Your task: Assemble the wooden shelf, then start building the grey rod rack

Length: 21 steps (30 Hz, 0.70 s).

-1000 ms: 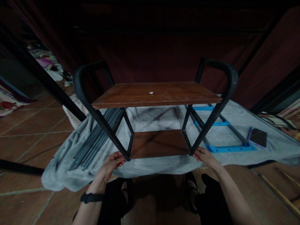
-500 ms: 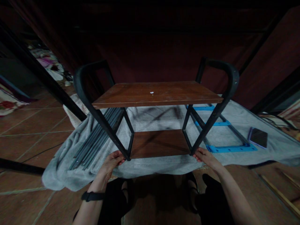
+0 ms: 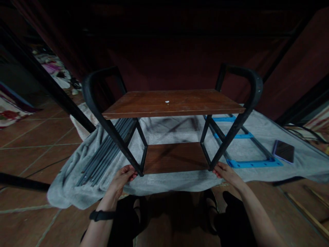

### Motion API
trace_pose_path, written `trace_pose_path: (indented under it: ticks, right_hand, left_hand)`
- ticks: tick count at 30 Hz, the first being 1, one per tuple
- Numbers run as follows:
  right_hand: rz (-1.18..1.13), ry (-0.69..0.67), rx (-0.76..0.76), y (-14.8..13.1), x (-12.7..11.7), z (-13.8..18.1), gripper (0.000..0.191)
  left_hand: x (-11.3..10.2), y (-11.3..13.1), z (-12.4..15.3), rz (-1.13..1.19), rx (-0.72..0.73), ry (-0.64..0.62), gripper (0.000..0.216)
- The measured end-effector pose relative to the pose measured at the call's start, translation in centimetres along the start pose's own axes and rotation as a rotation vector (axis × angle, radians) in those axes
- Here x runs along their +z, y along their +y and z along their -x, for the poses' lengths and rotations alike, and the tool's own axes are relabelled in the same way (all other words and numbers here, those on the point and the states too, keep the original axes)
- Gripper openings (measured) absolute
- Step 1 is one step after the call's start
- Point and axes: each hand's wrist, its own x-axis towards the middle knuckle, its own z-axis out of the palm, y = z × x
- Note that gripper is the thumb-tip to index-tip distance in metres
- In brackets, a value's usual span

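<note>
the hands (image 3: pixel 123 176) (image 3: pixel 226 172) touch the shelf (image 3: pixel 174 106) at its lower corners, fingertips partly hidden, their grip impossible to tell.

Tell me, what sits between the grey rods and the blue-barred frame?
The brown two-level shelf stands between the rods and the frame, with the grey blanket beneath it; this shows in the head view.

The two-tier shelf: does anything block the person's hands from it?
Nothing visible: left hand and right hand touch the shelf at its near lower corners. Grey poles lie left, the blue-barred frame right.
</note>
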Motion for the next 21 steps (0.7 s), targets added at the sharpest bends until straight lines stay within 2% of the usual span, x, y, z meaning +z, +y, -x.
trace_pose_path:
  ticks: [7, 15, 21]
  right_hand:
    - [-0.043, -0.011, -0.011, 0.8, -0.1, 0.3, 0.035]
    - [-0.017, 0.004, 0.053, 0.2, 0.3, -0.7, 0.027]
    - [-0.001, 0.007, 0.033, 0.0, 0.2, -0.5, 0.031]
  left_hand:
    - [0.1, 0.1, 0.0, -0.001, -0.008, -0.005, 0.031]
    - [0.2, -0.1, 0.1, -0.025, -0.039, -0.038, 0.039]
    - [0.3, 0.0, 0.2, -0.036, -0.027, -0.042, 0.042]
